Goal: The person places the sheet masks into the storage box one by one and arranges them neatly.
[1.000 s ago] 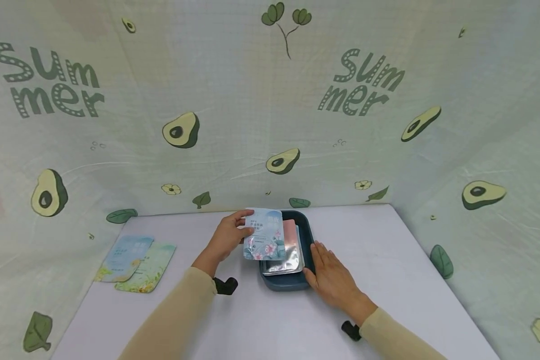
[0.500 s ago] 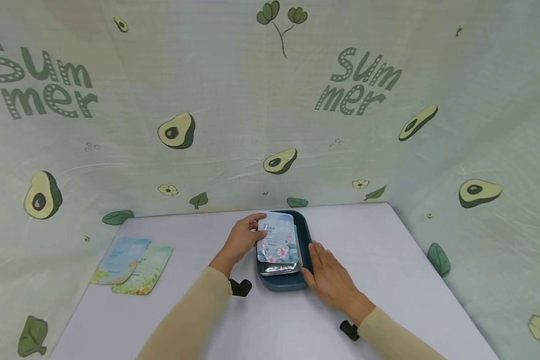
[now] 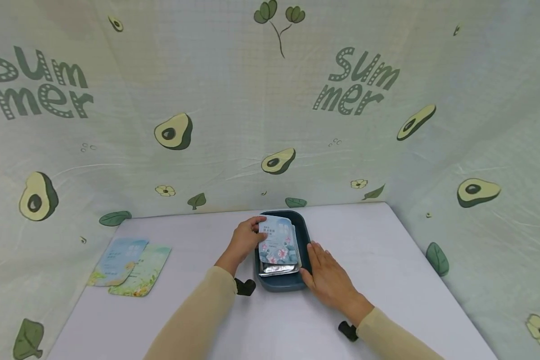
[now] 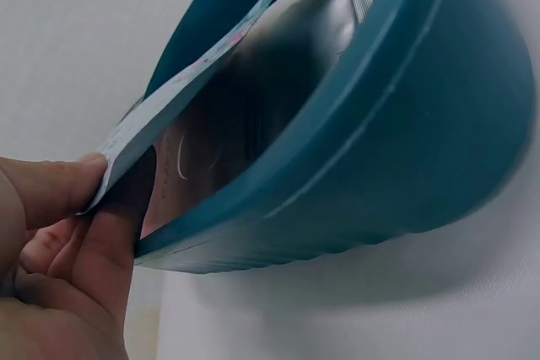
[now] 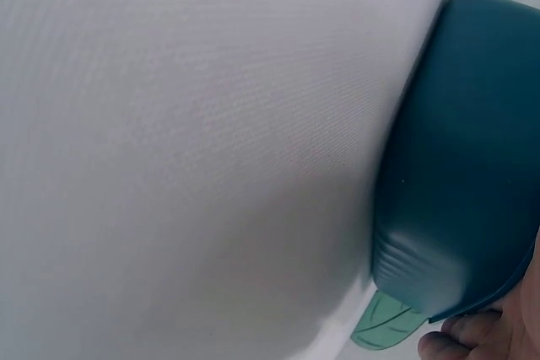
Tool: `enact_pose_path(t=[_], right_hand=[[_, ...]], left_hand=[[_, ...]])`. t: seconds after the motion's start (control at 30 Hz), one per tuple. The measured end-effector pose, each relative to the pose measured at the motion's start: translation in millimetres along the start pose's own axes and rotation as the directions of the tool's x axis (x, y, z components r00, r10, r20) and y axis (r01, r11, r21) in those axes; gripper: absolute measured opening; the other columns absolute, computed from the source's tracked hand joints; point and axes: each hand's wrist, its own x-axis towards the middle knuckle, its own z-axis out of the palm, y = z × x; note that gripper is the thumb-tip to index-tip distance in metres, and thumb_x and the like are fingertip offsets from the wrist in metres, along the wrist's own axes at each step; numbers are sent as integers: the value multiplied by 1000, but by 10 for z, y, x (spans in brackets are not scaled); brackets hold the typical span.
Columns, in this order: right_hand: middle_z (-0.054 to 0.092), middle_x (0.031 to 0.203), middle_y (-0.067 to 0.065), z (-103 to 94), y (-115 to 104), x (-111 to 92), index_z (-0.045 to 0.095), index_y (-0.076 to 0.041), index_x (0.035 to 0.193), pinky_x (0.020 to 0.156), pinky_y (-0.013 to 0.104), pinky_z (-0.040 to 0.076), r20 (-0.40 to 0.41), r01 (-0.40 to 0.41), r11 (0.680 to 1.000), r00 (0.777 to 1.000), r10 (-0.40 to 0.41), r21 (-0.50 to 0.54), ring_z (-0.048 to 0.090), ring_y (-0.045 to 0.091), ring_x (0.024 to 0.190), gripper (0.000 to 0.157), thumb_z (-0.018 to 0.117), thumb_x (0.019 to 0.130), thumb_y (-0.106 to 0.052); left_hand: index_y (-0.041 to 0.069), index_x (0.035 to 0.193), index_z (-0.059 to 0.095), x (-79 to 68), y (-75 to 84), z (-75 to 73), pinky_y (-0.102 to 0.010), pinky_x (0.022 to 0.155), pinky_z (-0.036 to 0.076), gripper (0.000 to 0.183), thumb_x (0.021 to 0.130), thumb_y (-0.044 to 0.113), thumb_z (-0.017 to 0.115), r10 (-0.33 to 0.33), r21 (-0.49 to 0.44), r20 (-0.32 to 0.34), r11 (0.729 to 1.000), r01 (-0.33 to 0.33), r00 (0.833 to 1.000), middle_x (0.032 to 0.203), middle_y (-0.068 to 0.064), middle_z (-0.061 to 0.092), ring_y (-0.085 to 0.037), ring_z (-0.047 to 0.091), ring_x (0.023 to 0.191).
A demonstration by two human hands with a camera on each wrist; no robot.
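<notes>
My left hand (image 3: 242,241) pinches the left edge of a light blue sheet mask packet (image 3: 279,242) printed with pink flowers. The packet lies over the dark teal tray (image 3: 282,285), above other packets; a silver-backed one (image 3: 276,270) shows below its lower edge. In the left wrist view the held packet (image 4: 181,99) slants, thumb on top and fingers beneath, with a gap above the silver one (image 4: 316,27). Straight fingers of my right hand (image 3: 333,280) rest along the tray's right side. The right wrist view has the tray's outer wall (image 5: 464,141) and fingertips at its rim.
Two more packets, one blue (image 3: 120,262) and one green (image 3: 144,272), lie overlapping on the white table (image 3: 198,325) at the left. A patterned cloth (image 3: 225,100) hangs behind the table's far edge.
My left hand has carried the flowered packet rightward and lower, from beside the tray's left edge to over the packets inside. My right hand stays at the tray's side.
</notes>
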Motion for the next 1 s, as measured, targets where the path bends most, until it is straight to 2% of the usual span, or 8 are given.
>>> enact_pose_path(t=[0.23, 0.47, 0.6, 0.77, 0.83, 1.0], right_hand=[[37, 166, 27, 2, -6, -12, 35, 10, 159, 125, 53, 33, -9, 2, 1000, 1000, -2, 11, 36, 37, 156, 73, 51, 110, -42], [37, 165, 27, -10, -16, -13, 36, 10, 158, 125, 53, 34, -13, 3, 1000, 1000, -3, 9, 36, 38, 156, 73, 51, 110, -42], [37, 165, 27, -16, -21, -17, 36, 11, 158, 125, 53, 33, -11, 0, 1000, 1000, 0, 11, 36, 38, 156, 72, 52, 110, -41], [37, 165, 27, -14, -21, -22, 36, 10, 158, 125, 54, 33, -12, -1, 1000, 1000, 2, 19, 36, 38, 155, 72, 52, 110, -41], [38, 165, 28, -8, -19, -25, 36, 11, 158, 124, 54, 33, -18, 3, 1000, 1000, -2, 24, 37, 39, 155, 72, 52, 110, -41], [38, 165, 28, 4, -7, -25, 37, 11, 158, 124, 55, 34, -29, 11, 1000, 1000, -10, 24, 38, 39, 155, 72, 53, 110, -41]], left_hand=[[17, 147, 62, -22, 55, 3, -35, 84, 59, 53, 97, 4, 73, -1, 132, -7, 991, 2, 1000, 122, -12, 66, -22, 63, 102], [14, 149, 59, -39, 119, -19, -34, 79, 59, 56, 96, 5, 73, -10, 176, 8, 984, 8, 1000, 119, -13, 67, -23, 62, 101], [13, 152, 56, -60, 171, -13, -41, 91, 58, 59, 96, 5, 72, -12, 217, 10, 976, 9, 1000, 130, -16, 65, -25, 61, 108], [11, 157, 50, -126, 303, -7, -54, 109, 51, 62, 98, 10, 70, -15, 285, 23, 958, 8, 1000, 149, -20, 58, -32, 59, 128], [11, 158, 48, -161, 368, -10, -56, 111, 49, 61, 100, 12, 68, -16, 309, 23, 951, 8, 1000, 153, -21, 55, -35, 57, 135], [13, 158, 49, -233, 517, -72, -56, 106, 51, 55, 105, 16, 61, 3, 354, 1, 935, -4, 1000, 158, -20, 51, -37, 57, 136]])
